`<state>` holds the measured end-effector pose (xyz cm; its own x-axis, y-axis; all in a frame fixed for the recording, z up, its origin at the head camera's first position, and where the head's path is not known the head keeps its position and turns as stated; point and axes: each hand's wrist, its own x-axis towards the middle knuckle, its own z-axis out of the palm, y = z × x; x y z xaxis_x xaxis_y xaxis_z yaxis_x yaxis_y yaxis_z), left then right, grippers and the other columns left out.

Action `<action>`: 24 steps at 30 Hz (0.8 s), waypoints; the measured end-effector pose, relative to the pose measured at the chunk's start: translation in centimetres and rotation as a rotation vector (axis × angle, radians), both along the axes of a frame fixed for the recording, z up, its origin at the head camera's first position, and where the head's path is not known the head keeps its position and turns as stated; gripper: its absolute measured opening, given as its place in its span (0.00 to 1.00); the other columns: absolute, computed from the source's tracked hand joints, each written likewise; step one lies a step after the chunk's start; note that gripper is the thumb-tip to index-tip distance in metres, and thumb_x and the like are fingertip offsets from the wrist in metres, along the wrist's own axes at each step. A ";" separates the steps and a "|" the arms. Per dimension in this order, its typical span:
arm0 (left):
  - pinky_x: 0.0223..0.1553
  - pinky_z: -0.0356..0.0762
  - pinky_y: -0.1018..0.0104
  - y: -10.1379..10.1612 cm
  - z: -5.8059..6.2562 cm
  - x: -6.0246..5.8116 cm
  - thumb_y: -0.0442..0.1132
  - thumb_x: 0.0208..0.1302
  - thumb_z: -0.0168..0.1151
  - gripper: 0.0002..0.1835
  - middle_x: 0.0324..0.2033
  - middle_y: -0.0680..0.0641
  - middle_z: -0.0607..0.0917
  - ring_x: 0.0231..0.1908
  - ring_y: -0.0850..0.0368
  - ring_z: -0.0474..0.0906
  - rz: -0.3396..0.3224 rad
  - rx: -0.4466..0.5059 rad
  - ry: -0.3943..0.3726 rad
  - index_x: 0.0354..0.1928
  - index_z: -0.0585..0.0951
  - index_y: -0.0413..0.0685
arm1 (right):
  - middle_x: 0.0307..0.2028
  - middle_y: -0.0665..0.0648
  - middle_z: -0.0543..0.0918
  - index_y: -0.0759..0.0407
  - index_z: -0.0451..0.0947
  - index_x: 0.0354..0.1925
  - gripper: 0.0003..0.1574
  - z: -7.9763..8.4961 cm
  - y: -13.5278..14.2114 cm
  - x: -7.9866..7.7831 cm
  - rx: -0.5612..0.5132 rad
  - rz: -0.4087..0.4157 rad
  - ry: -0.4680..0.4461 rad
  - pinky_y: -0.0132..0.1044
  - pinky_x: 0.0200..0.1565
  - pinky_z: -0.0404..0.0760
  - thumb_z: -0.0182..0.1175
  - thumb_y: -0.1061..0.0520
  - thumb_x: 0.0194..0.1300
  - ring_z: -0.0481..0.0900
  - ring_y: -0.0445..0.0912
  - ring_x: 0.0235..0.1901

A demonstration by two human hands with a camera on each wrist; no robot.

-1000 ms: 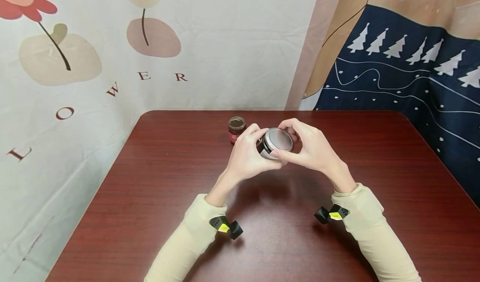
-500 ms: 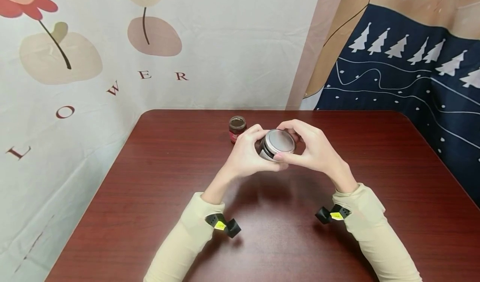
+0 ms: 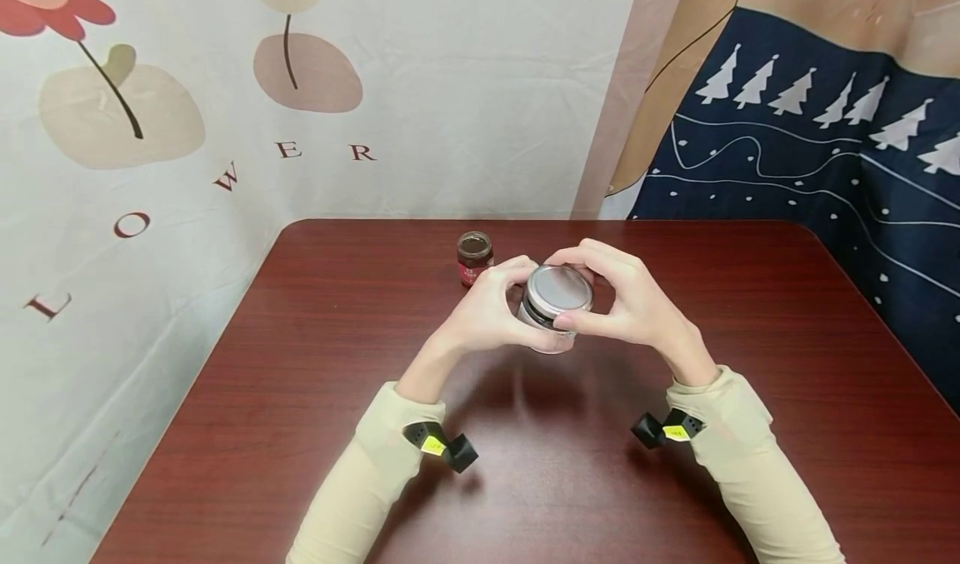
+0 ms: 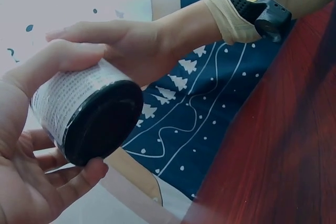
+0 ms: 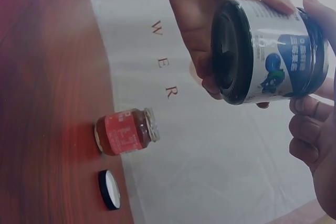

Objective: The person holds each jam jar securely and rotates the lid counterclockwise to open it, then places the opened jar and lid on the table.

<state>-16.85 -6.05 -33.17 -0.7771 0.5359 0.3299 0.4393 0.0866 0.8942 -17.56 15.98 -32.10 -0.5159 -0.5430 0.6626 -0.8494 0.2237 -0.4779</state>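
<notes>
A dark jar [image 5: 273,59] with a white and blue label showing a blueberry picture is held up over the table. My left hand [image 3: 483,310] grips it round the body, thumb on the near side and fingers on the far side. With thumb and fingers, my right hand [image 3: 630,297] holds the rim of its silver-topped lid [image 3: 558,287]. The left wrist view shows the jar's black base [image 4: 107,121] tilted toward the camera. Behind my left hand stands a smaller jar [image 3: 474,257] with a red label and an uncovered mouth.
A loose lid [image 5: 109,190] lies on the table beside the red-labelled jar, visible in the right wrist view. The dark red table [image 3: 337,364] ends at a printed white cloth [image 3: 465,89] and a navy cloth with white trees [image 3: 787,147].
Both hands have brought the dark jar slightly nearer and more upright, so more of its label side shows below the lid. The red-labelled jar stays in place.
</notes>
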 end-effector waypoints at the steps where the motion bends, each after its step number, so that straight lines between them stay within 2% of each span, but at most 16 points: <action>1: 0.39 0.80 0.60 -0.1 0.0 0.0 0.37 0.38 0.85 0.23 0.38 0.51 0.81 0.37 0.54 0.80 -0.023 0.009 -0.017 0.40 0.85 0.52 | 0.37 0.46 0.78 0.56 0.80 0.55 0.36 0.0 0.0 0.0 -0.004 0.009 0.003 0.35 0.34 0.68 0.69 0.33 0.60 0.70 0.41 0.35; 4: 0.43 0.80 0.58 -0.3 0.0 -0.2 0.36 0.39 0.84 0.24 0.40 0.51 0.82 0.40 0.54 0.81 -0.082 0.021 -0.041 0.42 0.84 0.51 | 0.37 0.48 0.79 0.57 0.80 0.56 0.36 0.1 -0.1 0.2 -0.012 0.040 0.007 0.34 0.34 0.68 0.69 0.34 0.61 0.70 0.41 0.35; 9: 0.52 0.76 0.59 -0.7 0.1 -0.4 0.35 0.39 0.84 0.26 0.42 0.52 0.82 0.48 0.56 0.76 -0.153 0.006 -0.025 0.45 0.85 0.51 | 0.38 0.50 0.80 0.59 0.80 0.56 0.36 0.2 -0.3 0.4 -0.024 0.089 0.004 0.33 0.35 0.69 0.69 0.35 0.62 0.71 0.41 0.36; 15: 0.55 0.77 0.56 -1.0 0.3 -0.5 0.31 0.41 0.82 0.32 0.44 0.49 0.86 0.50 0.52 0.77 -0.268 0.033 -0.102 0.54 0.83 0.43 | 0.42 0.51 0.81 0.61 0.80 0.57 0.31 0.4 -0.4 0.6 -0.013 0.163 -0.014 0.32 0.37 0.73 0.70 0.45 0.63 0.73 0.43 0.38; 20: 0.54 0.78 0.56 -1.2 0.3 -0.4 0.31 0.42 0.81 0.33 0.44 0.47 0.87 0.48 0.50 0.81 -0.281 0.019 -0.128 0.55 0.82 0.41 | 0.43 0.52 0.80 0.62 0.79 0.60 0.31 0.6 -0.4 0.8 0.005 0.199 -0.017 0.33 0.38 0.73 0.68 0.56 0.58 0.73 0.43 0.39; 24: 0.54 0.78 0.54 -1.3 0.3 -0.5 0.31 0.42 0.81 0.33 0.45 0.46 0.87 0.48 0.49 0.82 -0.286 0.035 -0.143 0.56 0.81 0.40 | 0.44 0.51 0.79 0.62 0.77 0.62 0.31 0.6 -0.4 0.8 0.022 0.200 -0.037 0.34 0.39 0.74 0.67 0.55 0.60 0.73 0.44 0.41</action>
